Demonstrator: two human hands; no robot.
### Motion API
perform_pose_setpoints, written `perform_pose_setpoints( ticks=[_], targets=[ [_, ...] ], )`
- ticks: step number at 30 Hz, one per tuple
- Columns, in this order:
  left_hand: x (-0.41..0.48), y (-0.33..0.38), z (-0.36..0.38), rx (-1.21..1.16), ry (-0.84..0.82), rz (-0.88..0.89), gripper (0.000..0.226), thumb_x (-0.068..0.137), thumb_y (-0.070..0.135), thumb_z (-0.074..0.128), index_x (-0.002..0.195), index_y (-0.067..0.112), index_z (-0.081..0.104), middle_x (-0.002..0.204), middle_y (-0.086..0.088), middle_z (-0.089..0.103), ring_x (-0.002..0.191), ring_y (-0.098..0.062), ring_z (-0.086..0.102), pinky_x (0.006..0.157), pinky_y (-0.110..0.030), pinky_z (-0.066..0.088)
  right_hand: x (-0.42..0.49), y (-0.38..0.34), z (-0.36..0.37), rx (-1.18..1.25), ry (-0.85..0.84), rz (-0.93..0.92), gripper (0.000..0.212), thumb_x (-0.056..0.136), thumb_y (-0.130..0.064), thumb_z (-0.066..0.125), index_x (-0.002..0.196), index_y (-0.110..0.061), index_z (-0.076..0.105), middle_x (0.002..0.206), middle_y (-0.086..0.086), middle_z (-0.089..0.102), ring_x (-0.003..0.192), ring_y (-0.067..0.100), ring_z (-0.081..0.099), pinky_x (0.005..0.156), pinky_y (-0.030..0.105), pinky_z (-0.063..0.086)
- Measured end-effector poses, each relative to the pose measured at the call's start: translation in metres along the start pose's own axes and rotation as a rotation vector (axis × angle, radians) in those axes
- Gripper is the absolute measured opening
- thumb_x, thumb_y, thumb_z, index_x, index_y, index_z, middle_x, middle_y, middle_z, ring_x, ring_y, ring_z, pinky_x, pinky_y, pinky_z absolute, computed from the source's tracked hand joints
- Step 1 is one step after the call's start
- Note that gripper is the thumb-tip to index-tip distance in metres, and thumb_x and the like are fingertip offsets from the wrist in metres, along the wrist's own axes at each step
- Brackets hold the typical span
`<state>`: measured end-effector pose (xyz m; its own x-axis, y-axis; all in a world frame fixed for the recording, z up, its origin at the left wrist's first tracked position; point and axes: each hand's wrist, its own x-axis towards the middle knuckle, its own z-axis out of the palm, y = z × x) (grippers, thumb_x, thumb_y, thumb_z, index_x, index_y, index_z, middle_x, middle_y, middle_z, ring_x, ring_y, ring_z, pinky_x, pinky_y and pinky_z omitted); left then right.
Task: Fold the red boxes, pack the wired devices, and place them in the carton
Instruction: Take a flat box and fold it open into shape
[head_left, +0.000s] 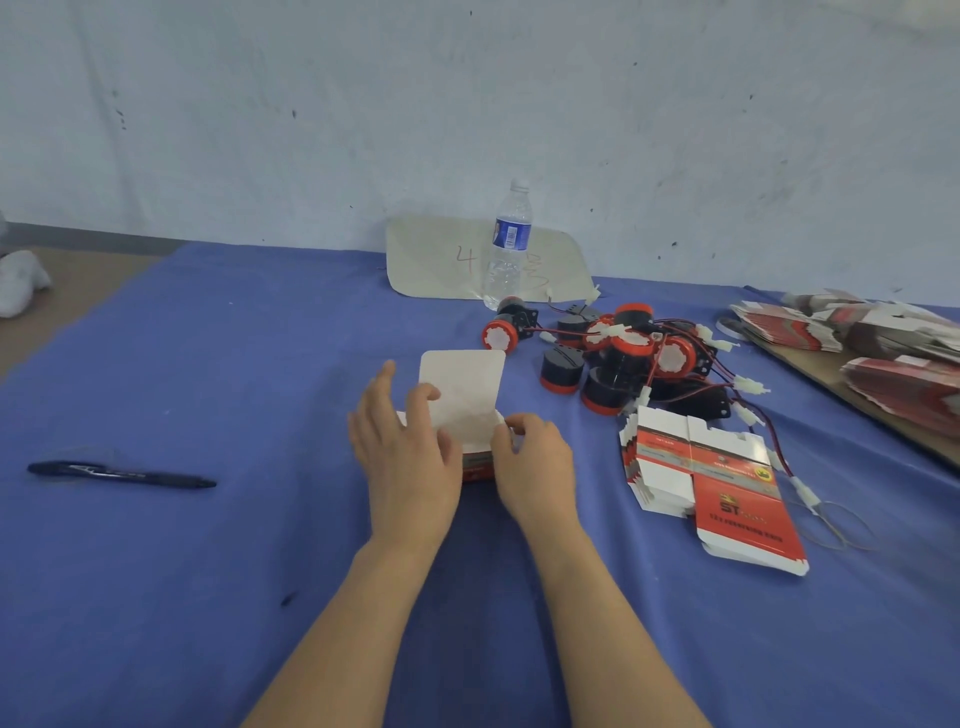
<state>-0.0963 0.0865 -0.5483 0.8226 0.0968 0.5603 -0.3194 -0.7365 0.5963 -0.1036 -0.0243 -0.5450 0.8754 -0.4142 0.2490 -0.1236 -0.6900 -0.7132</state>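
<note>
Both hands work a red box (477, 469) standing on the blue tabletop (208, 364) near the middle, its white flap (465, 387) raised upright. The left hand (405, 452) holds the box's left side, thumb curled onto the flap and forefinger stretched up. The right hand (537, 462) grips the box's right edge with curled fingers. Just right of it lies a stack of flat boxes (717, 483), with a pile of wired devices (623, 353) beyond. A bottle (509, 244) stands against a pale card (441, 260) at the wall. A pen (119, 474) lies well apart on the left. More flat boxes (883, 338) are heaped at the far right.
</note>
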Motion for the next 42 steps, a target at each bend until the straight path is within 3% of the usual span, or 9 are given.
perform_pose_setpoints(
  ticks=[5, 10, 14, 19, 24, 29, 33, 38, 42],
  targets=[
    [0.000, -0.007, 0.004, 0.113, -0.130, -0.044, 0.046, 0.093, 0.015, 0.043, 0.138, 0.022, 0.043, 0.144, 0.000, 0.043, 0.142, -0.023, 0.020, 0.116, -0.050, 0.001, -0.002, -0.001, 0.002, 0.097, -0.047, -0.001, 0.032, 0.099, -0.020, 0.038, 0.127, -0.021, 0.053, 0.101, -0.001, 0.067, 0.079, 0.013, 0.055, 0.056, 0.021, 0.040],
    [0.002, -0.008, 0.001, 0.072, -0.130, -0.060, 0.053, 0.091, 0.016, 0.046, 0.143, 0.026, 0.038, 0.128, -0.002, 0.054, 0.128, -0.023, 0.037, 0.110, -0.042, 0.016, -0.004, -0.001, 0.001, 0.146, -0.078, -0.048, 0.048, 0.096, -0.013, 0.039, 0.138, -0.035, 0.042, 0.068, -0.004, 0.056, 0.059, 0.011, 0.048, 0.049, 0.022, 0.038],
    [0.005, -0.008, -0.003, -0.054, -0.120, -0.122, 0.055, 0.091, 0.017, 0.048, 0.143, 0.031, 0.037, 0.116, -0.001, 0.058, 0.122, -0.023, 0.042, 0.108, -0.039, 0.020, -0.006, -0.004, -0.004, 0.328, -0.105, -0.142, 0.066, 0.088, 0.003, 0.038, 0.144, -0.032, 0.035, 0.096, -0.012, 0.058, 0.072, 0.002, 0.055, 0.054, 0.008, 0.040],
    [0.008, -0.007, -0.007, -0.263, -0.032, -0.117, 0.034, 0.089, 0.014, 0.056, 0.122, 0.022, 0.053, 0.106, 0.011, 0.052, 0.115, -0.021, 0.049, 0.107, -0.038, 0.026, -0.003, -0.008, -0.012, 0.556, -0.115, -0.051, 0.046, 0.091, -0.009, 0.048, 0.130, -0.032, 0.047, 0.113, -0.010, 0.065, 0.096, 0.004, 0.060, 0.068, 0.011, 0.045],
    [0.008, -0.003, -0.008, -0.508, 0.018, -0.109, 0.042, 0.092, 0.011, 0.058, 0.132, 0.015, 0.048, 0.152, -0.001, 0.024, 0.140, -0.008, 0.019, 0.105, -0.013, 0.021, 0.005, 0.001, -0.022, 0.089, 0.001, -0.123, 0.028, 0.094, -0.038, 0.054, 0.078, -0.015, 0.061, 0.070, -0.006, 0.060, 0.072, 0.019, 0.052, 0.064, 0.026, 0.042],
    [0.014, 0.005, -0.017, -0.945, -0.146, -0.517, 0.093, 0.076, 0.064, 0.060, 0.150, 0.026, 0.018, 0.151, 0.015, 0.025, 0.126, 0.007, 0.039, 0.108, -0.033, 0.034, 0.005, -0.006, -0.024, 0.684, 0.084, 0.026, 0.021, 0.096, -0.020, 0.054, 0.083, -0.037, 0.059, 0.072, -0.001, 0.068, 0.069, 0.012, 0.059, 0.064, 0.020, 0.047],
    [0.013, 0.010, -0.014, -1.231, -0.347, -0.640, 0.053, 0.090, 0.057, 0.049, 0.123, 0.017, 0.058, 0.117, -0.006, 0.069, 0.104, -0.018, 0.068, 0.087, -0.042, 0.056, 0.002, -0.012, -0.014, 0.790, -0.070, 0.008, 0.017, 0.097, -0.020, 0.050, 0.096, -0.030, 0.064, 0.085, -0.012, 0.071, 0.080, 0.009, 0.066, 0.066, 0.018, 0.053],
    [0.018, 0.003, -0.019, -1.239, -0.280, -0.647, 0.053, 0.083, 0.054, 0.055, 0.123, 0.019, 0.057, 0.114, -0.002, 0.070, 0.102, -0.016, 0.067, 0.093, -0.043, 0.053, 0.007, -0.010, -0.024, 1.077, -0.188, 0.131, 0.051, 0.099, -0.051, 0.035, 0.081, -0.022, 0.073, 0.088, -0.003, 0.076, 0.085, 0.010, 0.071, 0.069, 0.021, 0.056],
    [0.016, 0.005, -0.018, -1.190, -0.323, -0.616, 0.048, 0.084, 0.056, 0.053, 0.119, 0.023, 0.059, 0.111, -0.001, 0.070, 0.105, -0.019, 0.066, 0.099, -0.045, 0.050, 0.003, -0.009, -0.021, 0.906, -0.219, 0.139, 0.029, 0.100, -0.034, 0.045, 0.086, -0.021, 0.067, 0.096, 0.005, 0.073, 0.084, 0.011, 0.070, 0.066, 0.022, 0.056]
  ],
)
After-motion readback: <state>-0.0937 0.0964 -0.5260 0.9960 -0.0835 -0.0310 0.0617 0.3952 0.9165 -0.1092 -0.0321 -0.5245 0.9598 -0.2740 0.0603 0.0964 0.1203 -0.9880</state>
